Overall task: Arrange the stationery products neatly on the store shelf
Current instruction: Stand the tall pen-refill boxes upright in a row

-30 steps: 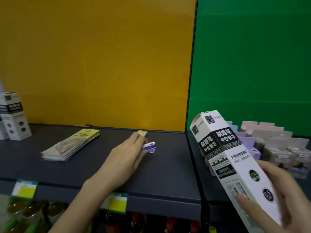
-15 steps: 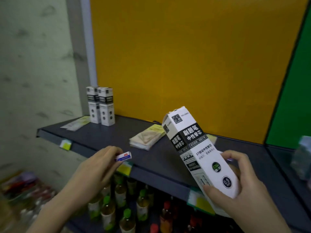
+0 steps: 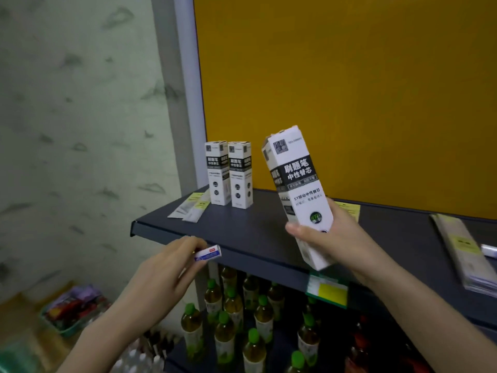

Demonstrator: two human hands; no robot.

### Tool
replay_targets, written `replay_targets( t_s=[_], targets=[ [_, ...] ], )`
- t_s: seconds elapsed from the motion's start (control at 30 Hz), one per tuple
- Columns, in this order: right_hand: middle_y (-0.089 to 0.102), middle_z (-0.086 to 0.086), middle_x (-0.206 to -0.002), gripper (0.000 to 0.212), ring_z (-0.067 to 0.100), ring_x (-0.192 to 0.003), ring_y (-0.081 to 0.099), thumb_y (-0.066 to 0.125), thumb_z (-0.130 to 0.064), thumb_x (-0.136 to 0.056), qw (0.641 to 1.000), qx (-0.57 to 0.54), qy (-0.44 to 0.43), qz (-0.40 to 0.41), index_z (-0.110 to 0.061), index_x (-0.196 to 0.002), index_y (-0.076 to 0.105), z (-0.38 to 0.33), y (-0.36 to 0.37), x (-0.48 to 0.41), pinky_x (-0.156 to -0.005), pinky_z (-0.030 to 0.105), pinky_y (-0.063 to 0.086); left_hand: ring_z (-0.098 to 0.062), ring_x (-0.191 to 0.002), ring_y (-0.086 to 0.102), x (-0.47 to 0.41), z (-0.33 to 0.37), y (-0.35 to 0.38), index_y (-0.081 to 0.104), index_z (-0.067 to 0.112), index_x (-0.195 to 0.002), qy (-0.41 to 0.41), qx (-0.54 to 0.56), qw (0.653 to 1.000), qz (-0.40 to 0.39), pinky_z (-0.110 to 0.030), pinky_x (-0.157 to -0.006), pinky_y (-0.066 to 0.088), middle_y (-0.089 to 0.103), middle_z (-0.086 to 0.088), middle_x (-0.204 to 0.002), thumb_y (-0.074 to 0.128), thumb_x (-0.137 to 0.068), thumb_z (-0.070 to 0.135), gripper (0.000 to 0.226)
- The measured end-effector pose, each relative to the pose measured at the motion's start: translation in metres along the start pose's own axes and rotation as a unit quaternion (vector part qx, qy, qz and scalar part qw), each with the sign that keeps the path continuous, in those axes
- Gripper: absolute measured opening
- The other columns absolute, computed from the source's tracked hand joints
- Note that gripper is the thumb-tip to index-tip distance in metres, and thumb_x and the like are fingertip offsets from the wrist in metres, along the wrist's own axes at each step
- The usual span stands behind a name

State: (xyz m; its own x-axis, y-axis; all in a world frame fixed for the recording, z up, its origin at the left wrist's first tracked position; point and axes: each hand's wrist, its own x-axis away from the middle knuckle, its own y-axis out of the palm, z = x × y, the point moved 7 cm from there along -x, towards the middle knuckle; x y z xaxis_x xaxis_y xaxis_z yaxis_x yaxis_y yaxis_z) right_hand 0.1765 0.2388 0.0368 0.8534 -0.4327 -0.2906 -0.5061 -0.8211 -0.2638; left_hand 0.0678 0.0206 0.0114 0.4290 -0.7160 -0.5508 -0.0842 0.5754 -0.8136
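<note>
A person's right hand (image 3: 332, 239) grips the lower part of a tall white-and-black refill box (image 3: 297, 189), fingers wrapped round it, holding it tilted slightly above the front of a dark store shelf (image 3: 258, 232). The left hand (image 3: 164, 270) pinches a small white-and-blue eraser (image 3: 208, 253) between thumb and fingertips, just in front of the shelf's edge. Two matching boxes (image 3: 228, 175) stand upright side by side at the shelf's back left corner, touching each other, against a yellow back panel (image 3: 349, 90). Two flat packets (image 3: 189, 210) lie just beside them near the left end, and a stack of similar flat packets (image 3: 462, 251) lies at the far right; its count is unclear. A yellow price tag (image 3: 326, 290) hangs on the shelf's front lip. On the shelf below stand many green-capped drink bottles (image 3: 223, 329), too crowded to count. On the floor at lower left, a green basket (image 3: 67, 328) holds colourful wrapped goods.
</note>
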Motion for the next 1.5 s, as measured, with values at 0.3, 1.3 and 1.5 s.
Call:
replay_targets(
  t_s=[0.3,1.3,1.5],
  targets=[
    [0.06,-0.005,-0.108,0.044,0.007,-0.094,0.059,0.068,-0.032,-0.079,0.998,0.03,0.007,0.045,-0.019,-0.115,0.046,0.007,0.025,-0.122,-0.067,0.021,0.046,0.003,-0.084,0.049,-0.048,-0.061,0.01,0.045,0.039,-0.097,0.031,0.017,0.999,0.009,-0.018,-0.066,0.042,0.051,0.024,-0.088,0.028,-0.083,0.054,0.027],
    [0.06,0.006,-0.124,0.056,0.022,-0.108,0.062,0.072,-0.022,-0.077,0.977,0.189,0.096,-0.009,-0.014,-0.126,0.048,0.069,0.042,-0.246,-0.094,0.043,0.051,-0.002,-0.099,0.049,-0.161,-0.144,0.061,0.048,0.036,-0.104,0.14,0.069,0.986,-0.061,-0.008,-0.072,0.033,0.058,0.014,-0.111,0.013,-0.07,0.064,0.057],
    [0.061,0.006,-0.123,0.054,0.023,-0.108,0.061,0.072,-0.022,-0.077,0.976,0.19,0.109,0.007,-0.015,-0.125,0.048,0.07,0.044,-0.243,-0.094,0.047,0.05,-0.003,-0.105,0.05,-0.161,-0.155,0.056,0.05,0.032,-0.11,0.144,0.068,0.985,-0.06,-0.005,-0.07,0.032,0.058,0.012,-0.116,0.016,-0.069,0.065,0.063]
  ],
)
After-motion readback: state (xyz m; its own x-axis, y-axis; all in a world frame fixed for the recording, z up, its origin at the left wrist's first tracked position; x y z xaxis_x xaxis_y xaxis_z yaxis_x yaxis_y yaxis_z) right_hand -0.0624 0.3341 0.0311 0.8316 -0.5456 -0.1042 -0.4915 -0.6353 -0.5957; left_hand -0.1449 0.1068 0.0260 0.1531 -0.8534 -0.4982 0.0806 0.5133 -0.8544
